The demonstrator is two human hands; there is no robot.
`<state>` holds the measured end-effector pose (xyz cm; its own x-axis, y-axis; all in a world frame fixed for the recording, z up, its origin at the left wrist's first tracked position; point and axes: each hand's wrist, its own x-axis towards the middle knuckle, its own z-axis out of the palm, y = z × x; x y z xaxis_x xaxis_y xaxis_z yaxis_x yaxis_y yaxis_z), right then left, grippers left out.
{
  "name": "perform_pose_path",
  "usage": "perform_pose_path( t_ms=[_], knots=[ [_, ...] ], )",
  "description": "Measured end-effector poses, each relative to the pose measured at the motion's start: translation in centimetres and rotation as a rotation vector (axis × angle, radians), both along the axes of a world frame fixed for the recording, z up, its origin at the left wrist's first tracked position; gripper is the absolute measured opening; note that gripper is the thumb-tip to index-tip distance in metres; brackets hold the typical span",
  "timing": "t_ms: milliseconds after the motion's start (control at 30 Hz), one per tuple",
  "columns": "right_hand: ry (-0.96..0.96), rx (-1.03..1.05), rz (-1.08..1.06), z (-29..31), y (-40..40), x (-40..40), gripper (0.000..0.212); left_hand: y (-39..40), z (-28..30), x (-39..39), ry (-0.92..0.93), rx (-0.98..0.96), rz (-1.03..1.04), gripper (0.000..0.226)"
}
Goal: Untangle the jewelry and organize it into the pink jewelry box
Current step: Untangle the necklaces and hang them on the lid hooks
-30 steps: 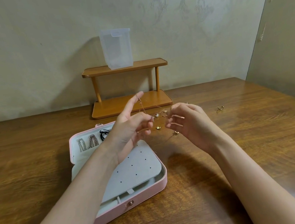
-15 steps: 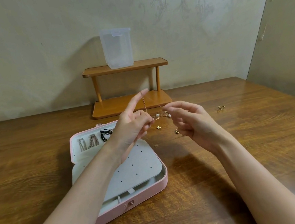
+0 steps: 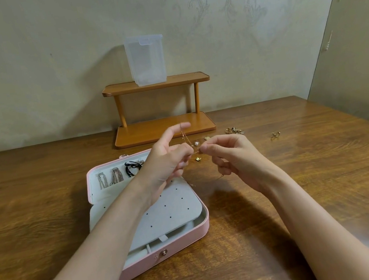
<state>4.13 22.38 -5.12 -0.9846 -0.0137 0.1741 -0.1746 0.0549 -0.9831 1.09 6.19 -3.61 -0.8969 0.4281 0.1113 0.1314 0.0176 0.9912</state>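
A thin gold chain (image 3: 188, 140) with small charms is stretched between my two hands above the table. My left hand (image 3: 166, 162) pinches it, with the forefinger raised and the chain draped over that finger. My right hand (image 3: 233, 156) pinches the chain's other part with thumb and forefinger, and a loose end hangs below it. The pink jewelry box (image 3: 171, 253) lies open under my left forearm, with a grey holed panel (image 3: 172, 210). Silver chains (image 3: 109, 177) and a black band (image 3: 131, 167) lie in its far compartments.
Loose gold earrings (image 3: 234, 130) and a gold clasp piece (image 3: 275, 134) lie on the wooden table (image 3: 325, 167) to the right. A small gold charm (image 3: 198, 159) lies between my hands. A wooden two-tier stand (image 3: 160, 110) with a clear plastic container (image 3: 145, 59) stands at the wall.
My right hand has moved closer to the left one and now pinches the chain near the left fingertips. The left forefinger stays raised with the chain over it.
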Motion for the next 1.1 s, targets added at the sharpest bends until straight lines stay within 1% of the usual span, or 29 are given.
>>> perform_pose_path(
  t_ms=[133,267,333,367,433,500,533,633,800,967,1100],
  knots=[
    [-0.013,-0.013,-0.014,-0.1,0.0,-0.1,0.012,0.0,-0.1,-0.2,-0.048,-0.025,0.086,0.035],
    [0.000,-0.046,-0.005,-0.1,-0.1,-0.2,0.015,-0.1,-0.3,-0.6,-0.090,-0.022,0.162,0.034],
    [-0.002,-0.065,0.001,-0.1,-0.1,-0.2,0.017,-0.1,-0.4,-0.6,-0.084,-0.047,0.199,0.034],
    [-0.001,-0.076,0.001,0.0,-0.1,-0.1,0.019,0.0,-0.5,-0.6,-0.052,-0.073,0.221,0.034],
    [0.001,-0.089,-0.005,0.0,-0.1,-0.1,0.020,0.1,-0.8,-0.7,0.089,-0.172,0.267,0.035],
    [0.004,-0.082,-0.018,0.0,-0.1,-0.1,0.019,0.3,-0.9,-0.4,0.248,-0.268,0.285,0.025],
    [0.007,-0.075,-0.024,0.0,-0.1,0.0,0.018,0.3,-0.9,-0.3,0.294,-0.283,0.276,0.017],
    [0.005,-0.044,-0.036,0.0,-0.2,-0.1,0.018,0.4,-0.7,0.2,0.336,-0.273,0.222,0.010],
    [0.014,0.050,-0.066,-0.2,-0.5,-0.3,0.020,0.5,-0.7,0.2,0.410,-0.313,0.254,0.005],
    [0.029,0.092,-0.074,-0.5,-0.5,-0.5,0.019,0.5,-0.9,0.0,0.451,-0.363,0.259,0.004],
    [0.004,0.108,-0.059,-0.7,-0.4,-0.7,0.023,0.6,-1.2,0.1,0.580,-0.455,0.282,0.006]
  ],
)
